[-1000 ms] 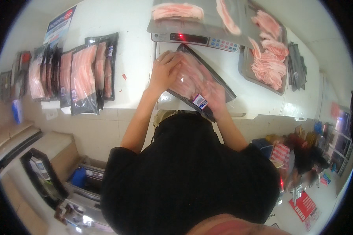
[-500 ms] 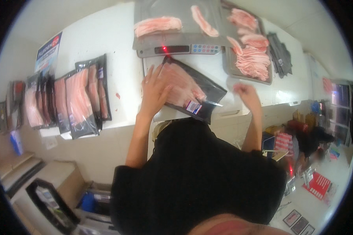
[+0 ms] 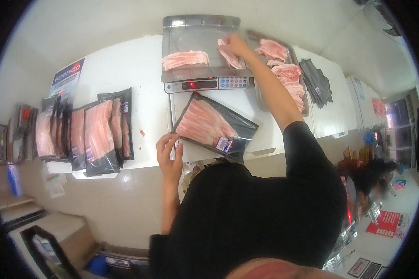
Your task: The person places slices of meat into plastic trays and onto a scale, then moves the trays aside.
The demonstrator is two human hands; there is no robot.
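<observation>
On the metal pan (image 3: 195,39) of a digital scale (image 3: 205,84), my right hand (image 3: 235,45) pinches the upper end of a slice of pork belly (image 3: 232,59). Another little stack of pork belly slices (image 3: 186,59) lies at the pan's left front edge. Below the scale, a black-backed plastic pouch of sliced pork belly (image 3: 202,122) lies flat and slanted on the white top, with a small label near its lower end. My left hand (image 3: 170,151) is beside the pouch's left corner, fingers apart, holding nothing; whether the fingertips touch the pouch I cannot tell.
At the right of the scale stands a tray (image 3: 264,100) heaped with pork slices, then a fanned stack of dark pouches (image 3: 316,83). Several filled pouches (image 3: 97,132) overlap at the left, partly over the front edge. A person (image 3: 375,176) is in the far right background.
My right hand has moved up from beside the pouch to the slice on the scale. My left hand has come off the pouch toward its left corner. The view has shifted.
</observation>
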